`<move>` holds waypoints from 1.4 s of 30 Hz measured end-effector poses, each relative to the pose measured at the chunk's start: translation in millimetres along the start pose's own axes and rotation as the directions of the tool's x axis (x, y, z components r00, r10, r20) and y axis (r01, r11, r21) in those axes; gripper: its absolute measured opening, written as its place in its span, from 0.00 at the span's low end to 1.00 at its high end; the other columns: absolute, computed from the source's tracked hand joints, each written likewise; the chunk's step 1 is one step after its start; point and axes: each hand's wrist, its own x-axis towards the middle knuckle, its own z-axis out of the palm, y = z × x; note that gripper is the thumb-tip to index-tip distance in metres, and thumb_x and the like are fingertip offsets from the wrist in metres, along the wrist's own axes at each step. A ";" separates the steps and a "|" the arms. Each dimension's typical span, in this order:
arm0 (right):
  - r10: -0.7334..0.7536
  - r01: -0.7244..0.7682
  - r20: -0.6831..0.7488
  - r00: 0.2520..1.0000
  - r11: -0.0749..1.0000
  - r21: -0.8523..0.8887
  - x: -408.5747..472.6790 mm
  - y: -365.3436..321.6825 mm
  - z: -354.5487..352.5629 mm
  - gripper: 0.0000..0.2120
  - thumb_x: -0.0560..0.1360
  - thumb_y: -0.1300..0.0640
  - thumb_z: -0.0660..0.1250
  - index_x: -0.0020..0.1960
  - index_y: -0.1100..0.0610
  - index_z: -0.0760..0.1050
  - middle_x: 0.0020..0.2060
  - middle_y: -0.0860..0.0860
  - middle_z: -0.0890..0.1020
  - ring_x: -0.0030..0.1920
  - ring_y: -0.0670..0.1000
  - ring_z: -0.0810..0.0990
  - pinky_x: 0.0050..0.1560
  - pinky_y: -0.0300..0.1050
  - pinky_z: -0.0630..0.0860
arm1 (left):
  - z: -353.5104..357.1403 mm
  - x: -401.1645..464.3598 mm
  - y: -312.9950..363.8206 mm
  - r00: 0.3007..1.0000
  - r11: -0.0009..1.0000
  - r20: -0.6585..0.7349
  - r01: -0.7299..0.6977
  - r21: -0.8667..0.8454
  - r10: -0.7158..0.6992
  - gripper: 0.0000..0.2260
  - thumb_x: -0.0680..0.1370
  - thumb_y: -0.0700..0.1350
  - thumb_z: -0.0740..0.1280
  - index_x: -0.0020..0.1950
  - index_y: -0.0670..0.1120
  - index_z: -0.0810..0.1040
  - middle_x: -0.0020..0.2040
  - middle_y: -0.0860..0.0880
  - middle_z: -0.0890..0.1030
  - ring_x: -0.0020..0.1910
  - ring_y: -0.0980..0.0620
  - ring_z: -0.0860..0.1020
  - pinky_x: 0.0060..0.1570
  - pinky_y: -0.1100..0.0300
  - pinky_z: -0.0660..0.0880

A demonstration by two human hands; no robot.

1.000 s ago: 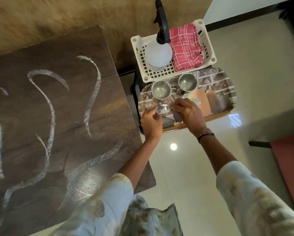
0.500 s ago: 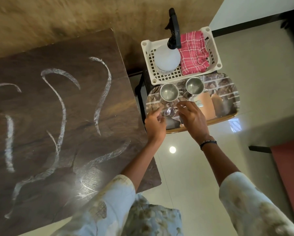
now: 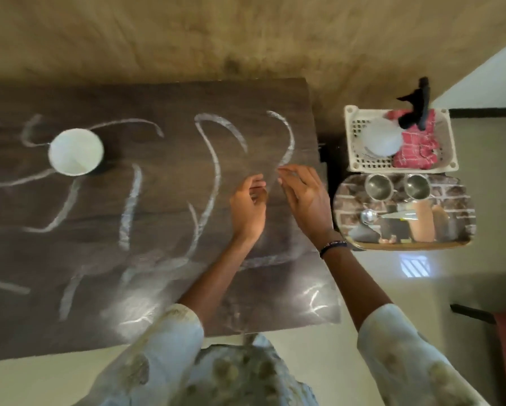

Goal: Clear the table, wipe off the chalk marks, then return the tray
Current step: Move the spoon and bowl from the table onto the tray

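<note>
I am bringing both hands, left (image 3: 247, 208) and right (image 3: 304, 200), off the tray (image 3: 462, 227) at right, each grip loosely spread and empty; the cup (image 3: 75, 151) is waiting far left on the chalked surface (image 3: 163, 206).

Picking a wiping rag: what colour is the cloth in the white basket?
The cloth is red with a thin white check, seen in the head view.

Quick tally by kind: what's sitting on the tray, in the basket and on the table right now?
Steel cups: 2
Steel spoon: 1
Spray bottle: 1
Red checked cloth: 1
White bowl: 1
Total: 6
</note>
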 end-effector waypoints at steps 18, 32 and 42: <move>0.230 -0.319 0.296 0.927 0.899 0.301 129.9 -239.6 242.6 0.12 0.77 0.59 0.66 0.55 0.65 0.79 0.49 0.60 0.84 0.45 0.58 0.83 0.47 0.53 0.80 | -326.3 131.0 -99.1 0.888 0.988 -0.460 0.091 0.128 -0.022 0.12 0.74 0.37 0.63 0.55 0.38 0.79 0.53 0.39 0.80 0.52 0.43 0.79 0.52 0.58 0.76; 0.506 -0.664 0.458 0.730 0.682 0.305 145.2 -257.7 274.3 0.15 0.75 0.65 0.64 0.61 0.63 0.77 0.52 0.59 0.82 0.49 0.54 0.82 0.33 0.37 0.80 | -345.3 159.9 -110.4 0.952 0.985 -0.277 0.155 0.080 -0.128 0.16 0.77 0.36 0.63 0.64 0.40 0.77 0.57 0.42 0.81 0.55 0.47 0.80 0.52 0.61 0.78; 0.551 -0.636 0.323 0.769 0.610 0.473 108.6 -223.2 210.8 0.15 0.75 0.63 0.64 0.61 0.59 0.78 0.51 0.54 0.83 0.48 0.50 0.81 0.38 0.44 0.83 | -293.1 122.4 -75.5 0.967 0.994 -0.252 0.051 0.097 -0.025 0.15 0.80 0.42 0.62 0.65 0.42 0.76 0.57 0.44 0.82 0.52 0.55 0.78 0.50 0.63 0.75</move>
